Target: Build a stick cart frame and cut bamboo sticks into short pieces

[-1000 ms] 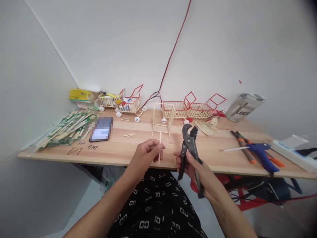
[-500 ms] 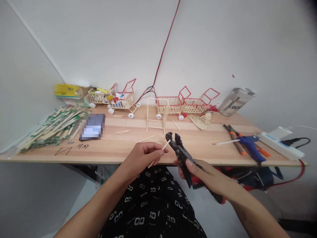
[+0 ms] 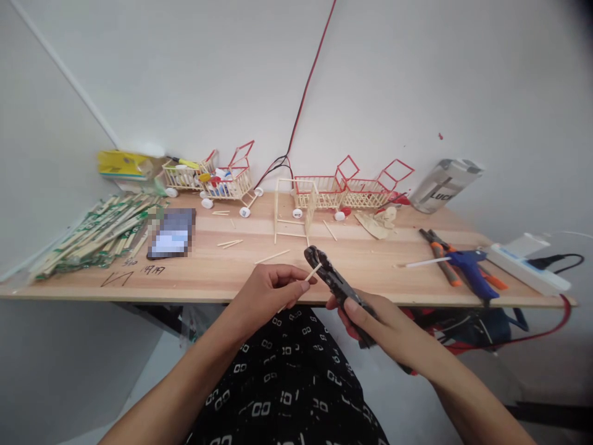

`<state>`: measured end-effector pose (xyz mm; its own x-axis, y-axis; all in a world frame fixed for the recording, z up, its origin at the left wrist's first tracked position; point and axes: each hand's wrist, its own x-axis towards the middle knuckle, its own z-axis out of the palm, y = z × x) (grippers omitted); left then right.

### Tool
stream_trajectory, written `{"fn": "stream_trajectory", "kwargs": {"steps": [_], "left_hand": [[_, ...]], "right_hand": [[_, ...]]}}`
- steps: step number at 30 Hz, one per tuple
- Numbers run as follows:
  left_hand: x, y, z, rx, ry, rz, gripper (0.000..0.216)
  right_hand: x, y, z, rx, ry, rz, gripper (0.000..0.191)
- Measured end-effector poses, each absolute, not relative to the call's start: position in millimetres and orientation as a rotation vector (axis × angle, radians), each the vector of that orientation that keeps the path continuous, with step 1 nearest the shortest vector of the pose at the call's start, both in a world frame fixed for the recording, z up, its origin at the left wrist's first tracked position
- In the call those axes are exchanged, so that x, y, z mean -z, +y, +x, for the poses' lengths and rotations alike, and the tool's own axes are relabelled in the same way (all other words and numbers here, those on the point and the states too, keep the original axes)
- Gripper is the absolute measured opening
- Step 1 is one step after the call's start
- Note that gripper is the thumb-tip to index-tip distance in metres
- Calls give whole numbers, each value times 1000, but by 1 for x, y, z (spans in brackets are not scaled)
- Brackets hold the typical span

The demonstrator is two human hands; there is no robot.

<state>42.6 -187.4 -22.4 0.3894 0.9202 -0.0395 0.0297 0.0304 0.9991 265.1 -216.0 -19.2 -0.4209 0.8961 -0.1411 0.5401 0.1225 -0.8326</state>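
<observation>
In the head view, a thin wooden stick (image 3: 313, 272) is being pinched between the thumb and fingers of the left hand (image 3: 271, 289), its upper end being held at the head of the black cutters (image 3: 338, 285); whether it is being touched by the blade cannot be told. The cutters are being gripped in the right hand (image 3: 368, 316), their handles being pressed close together. Beyond the hands, an open stick frame (image 3: 312, 207) is being supported upright on the bench (image 3: 370, 272), near a wheeled cart (image 3: 236, 185). A blue glue gun (image 3: 472, 272) is being seen farther right.
</observation>
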Motion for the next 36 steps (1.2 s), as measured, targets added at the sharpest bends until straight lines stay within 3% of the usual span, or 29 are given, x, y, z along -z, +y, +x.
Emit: {"fn": "stream_trajectory", "kwargs": {"steps": [13,24,36], "left_hand": [[23,-189,44,-897,1067,1480,24],[40,-195,40,-946,1130,1630,27],[50,-201,50,-1022,1045,1767,20]], "right_hand": [[25,-219,259,-881,-2061,-1497,34],[34,-227,262,-574,-2159,-1615,37],[50,-240,269,-545,-2101,-1677,42]]}}
